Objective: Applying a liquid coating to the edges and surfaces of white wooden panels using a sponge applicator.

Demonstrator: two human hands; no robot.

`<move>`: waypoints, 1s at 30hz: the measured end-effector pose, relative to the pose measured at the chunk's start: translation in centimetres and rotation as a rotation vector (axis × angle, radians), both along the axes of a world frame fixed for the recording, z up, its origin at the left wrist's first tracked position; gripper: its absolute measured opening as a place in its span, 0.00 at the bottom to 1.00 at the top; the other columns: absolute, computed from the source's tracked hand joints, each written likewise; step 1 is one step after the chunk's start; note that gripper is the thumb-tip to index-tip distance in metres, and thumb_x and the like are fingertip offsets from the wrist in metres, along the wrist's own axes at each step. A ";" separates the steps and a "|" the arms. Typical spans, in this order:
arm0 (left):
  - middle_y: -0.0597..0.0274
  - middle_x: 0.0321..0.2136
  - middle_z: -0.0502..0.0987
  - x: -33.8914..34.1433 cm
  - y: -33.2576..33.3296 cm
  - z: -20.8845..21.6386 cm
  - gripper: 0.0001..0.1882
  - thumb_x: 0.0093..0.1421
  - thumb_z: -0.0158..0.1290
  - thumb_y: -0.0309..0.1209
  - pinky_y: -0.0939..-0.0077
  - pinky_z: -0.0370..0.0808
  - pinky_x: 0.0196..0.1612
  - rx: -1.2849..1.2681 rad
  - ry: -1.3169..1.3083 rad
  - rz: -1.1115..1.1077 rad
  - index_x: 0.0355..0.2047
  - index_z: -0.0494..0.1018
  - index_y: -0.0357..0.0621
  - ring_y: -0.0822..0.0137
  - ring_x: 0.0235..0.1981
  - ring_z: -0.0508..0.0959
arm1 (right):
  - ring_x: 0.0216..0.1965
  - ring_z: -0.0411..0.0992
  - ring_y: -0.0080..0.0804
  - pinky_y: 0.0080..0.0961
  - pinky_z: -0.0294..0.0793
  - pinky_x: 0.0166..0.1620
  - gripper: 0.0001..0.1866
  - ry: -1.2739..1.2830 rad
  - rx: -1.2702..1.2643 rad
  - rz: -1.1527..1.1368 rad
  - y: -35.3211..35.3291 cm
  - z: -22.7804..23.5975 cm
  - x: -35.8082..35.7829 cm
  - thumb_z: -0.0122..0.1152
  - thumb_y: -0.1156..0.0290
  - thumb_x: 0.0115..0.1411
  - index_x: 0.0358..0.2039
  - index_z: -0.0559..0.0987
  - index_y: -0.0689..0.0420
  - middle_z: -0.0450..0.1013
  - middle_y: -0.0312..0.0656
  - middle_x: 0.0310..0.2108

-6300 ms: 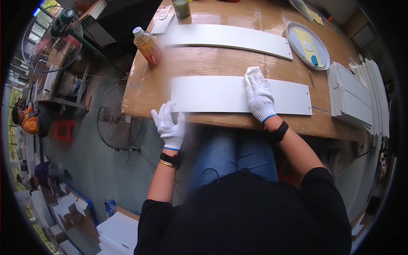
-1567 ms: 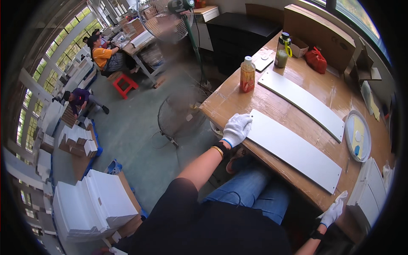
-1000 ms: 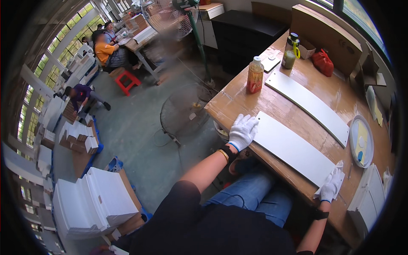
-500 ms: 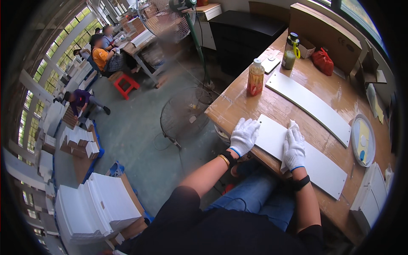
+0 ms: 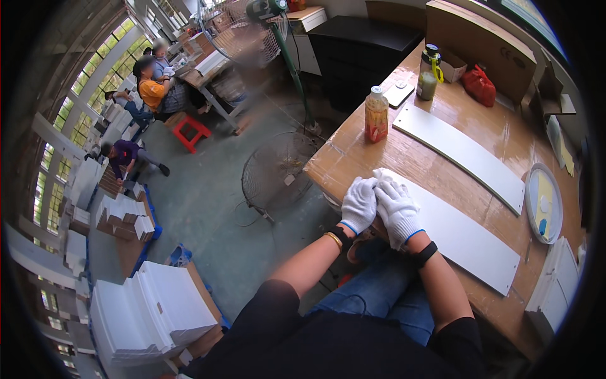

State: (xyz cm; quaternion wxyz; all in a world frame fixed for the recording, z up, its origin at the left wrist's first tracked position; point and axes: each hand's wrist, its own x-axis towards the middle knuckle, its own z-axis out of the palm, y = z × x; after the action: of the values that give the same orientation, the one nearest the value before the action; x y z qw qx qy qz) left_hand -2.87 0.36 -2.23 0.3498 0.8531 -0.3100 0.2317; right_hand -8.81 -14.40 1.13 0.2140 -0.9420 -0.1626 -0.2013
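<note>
A long white board (image 5: pixel 470 237) lies on the near edge of the wrapped table, its left end covered by both hands. My left hand (image 5: pixel 360 203), in a white knit glove, is curled at that end, its fingers close together. Right beside it, my gloved right hand (image 5: pixel 398 211) presses down on the board, fingers forward. A bit of white cloth (image 5: pixel 381 172) shows past its fingertips; most of it is hidden under the hand. Farther back lies a second white board (image 5: pixel 461 158), with small holes near its ends, touched by neither hand.
On the table (image 5: pixel 344 148) stand a bottle of reddish contents (image 5: pixel 377 117) and a green-filled bottle (image 5: pixel 429 79), with a phone (image 5: pixel 399 95), red bag (image 5: pixel 478 87) and round tray (image 5: pixel 557 215). Fans (image 5: pixel 278 167) and stacked white boards (image 5: pixel 151 309) occupy the floor leftward. Several people sit beyond.
My right hand has slid left along the near board to its left end, bringing the white cloth with it. It now meets my left hand, whose fingers have drawn together.
</note>
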 end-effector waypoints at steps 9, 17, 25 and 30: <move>0.50 0.38 0.74 -0.4 -0.2 0.5 0.13 0.59 0.49 0.27 0.57 0.70 0.47 -0.029 0.042 0.002 0.46 0.68 0.45 0.47 0.41 0.73 | 0.58 0.67 0.51 0.48 0.63 0.62 0.21 0.001 0.006 -0.046 0.5 0.6 -4.0 0.59 0.67 0.55 0.51 0.76 0.52 0.71 0.45 0.54; 0.50 0.40 0.75 -0.2 -0.3 0.8 0.18 0.56 0.49 0.23 0.56 0.69 0.53 0.071 0.013 -0.025 0.48 0.68 0.41 0.48 0.44 0.74 | 0.58 0.67 0.49 0.49 0.62 0.63 0.20 0.029 -0.029 -0.132 -4.4 1.3 -10.2 0.60 0.69 0.54 0.50 0.77 0.52 0.71 0.46 0.54; 0.51 0.42 0.76 -0.3 -0.1 0.2 0.15 0.58 0.48 0.25 0.55 0.65 0.61 0.099 -0.060 -0.023 0.47 0.69 0.42 0.50 0.48 0.74 | 0.61 0.65 0.51 0.48 0.58 0.67 0.27 0.108 -0.029 -0.359 -13.0 0.7 -20.0 0.65 0.72 0.49 0.53 0.77 0.52 0.69 0.48 0.58; 0.51 0.42 0.75 -0.3 0.0 0.3 0.14 0.59 0.48 0.25 0.55 0.64 0.62 0.103 -0.033 -0.029 0.47 0.70 0.42 0.51 0.49 0.74 | 0.64 0.62 0.52 0.47 0.53 0.69 0.28 0.140 -0.037 -0.556 -18.0 0.0 -26.4 0.59 0.76 0.53 0.57 0.75 0.52 0.67 0.50 0.61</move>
State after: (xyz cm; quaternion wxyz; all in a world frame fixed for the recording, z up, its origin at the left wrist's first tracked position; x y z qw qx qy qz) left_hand -3.17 0.34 -1.92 0.3036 0.8615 -0.3397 0.2243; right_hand -35.22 -32.42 1.15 0.1440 -0.9657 0.1133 -0.1838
